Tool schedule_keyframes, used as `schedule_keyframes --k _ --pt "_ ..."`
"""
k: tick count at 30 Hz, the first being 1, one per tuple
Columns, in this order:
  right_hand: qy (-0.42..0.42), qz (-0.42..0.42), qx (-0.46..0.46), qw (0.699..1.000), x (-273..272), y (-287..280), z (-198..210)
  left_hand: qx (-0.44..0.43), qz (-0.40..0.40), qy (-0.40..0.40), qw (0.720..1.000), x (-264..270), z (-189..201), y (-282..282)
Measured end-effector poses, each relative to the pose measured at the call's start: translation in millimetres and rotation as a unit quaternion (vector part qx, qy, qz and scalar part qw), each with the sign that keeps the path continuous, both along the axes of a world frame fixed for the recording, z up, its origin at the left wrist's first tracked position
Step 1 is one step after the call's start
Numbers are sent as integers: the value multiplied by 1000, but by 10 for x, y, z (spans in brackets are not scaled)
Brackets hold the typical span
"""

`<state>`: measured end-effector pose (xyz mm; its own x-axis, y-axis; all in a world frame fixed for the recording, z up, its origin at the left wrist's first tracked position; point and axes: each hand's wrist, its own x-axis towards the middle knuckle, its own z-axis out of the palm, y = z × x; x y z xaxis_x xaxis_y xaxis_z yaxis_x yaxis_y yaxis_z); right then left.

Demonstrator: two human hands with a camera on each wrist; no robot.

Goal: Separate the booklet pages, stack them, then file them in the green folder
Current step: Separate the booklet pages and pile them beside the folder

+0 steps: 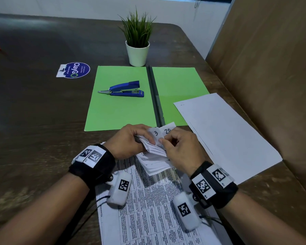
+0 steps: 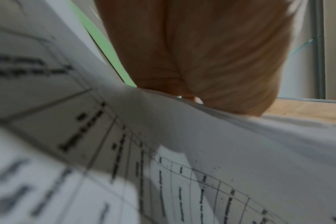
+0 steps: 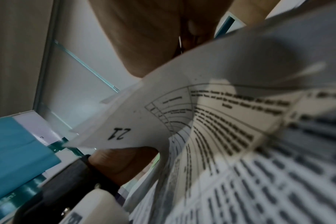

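The booklet (image 1: 154,156) is a stack of white printed pages with tables, its far corner folded up and numbered 3 and 20. My left hand (image 1: 129,140) grips that corner from the left, fingers curled round the page edges. My right hand (image 1: 178,147) pinches the same corner from the right. The open green folder (image 1: 120,110) lies flat just beyond my hands, with a grey spine (image 1: 155,96). In the left wrist view my palm (image 2: 211,60) sits above the curved pages (image 2: 201,151). In the right wrist view a page marked 21 (image 3: 121,133) bends under my right hand (image 3: 144,37).
A blue stapler (image 1: 125,89) lies on the folder's left leaf. A blank white sheet (image 1: 226,135) lies to the right, overlapping the folder's right leaf. A potted plant (image 1: 137,43) stands behind the folder. A brown partition wall (image 1: 272,68) bounds the right side. A sticker (image 1: 74,70) is on the table.
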<state>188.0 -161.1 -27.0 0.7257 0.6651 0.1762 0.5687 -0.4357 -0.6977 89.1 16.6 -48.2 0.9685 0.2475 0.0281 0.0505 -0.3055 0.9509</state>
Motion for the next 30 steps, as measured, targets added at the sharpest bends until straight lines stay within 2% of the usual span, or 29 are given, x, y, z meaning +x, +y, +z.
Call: schedule_keyframes --k 5,11,22,27,30 --pt "-12 28 19 999 38 -65 -86 -5 2 38 999 13 23 -4" --pt "19 -32 93 995 60 -78 -100 26 1 46 999 8 46 1" --pt "19 24 52 998 -25 -94 -10 45 5 74 996 3 50 -13" --pt "3 -42 100 994 1 -113 -58 82 -10 67 994 -18 107 36" --pt "33 -65 134 988 72 -155 -65 79 -13 77 994 -24 139 80"
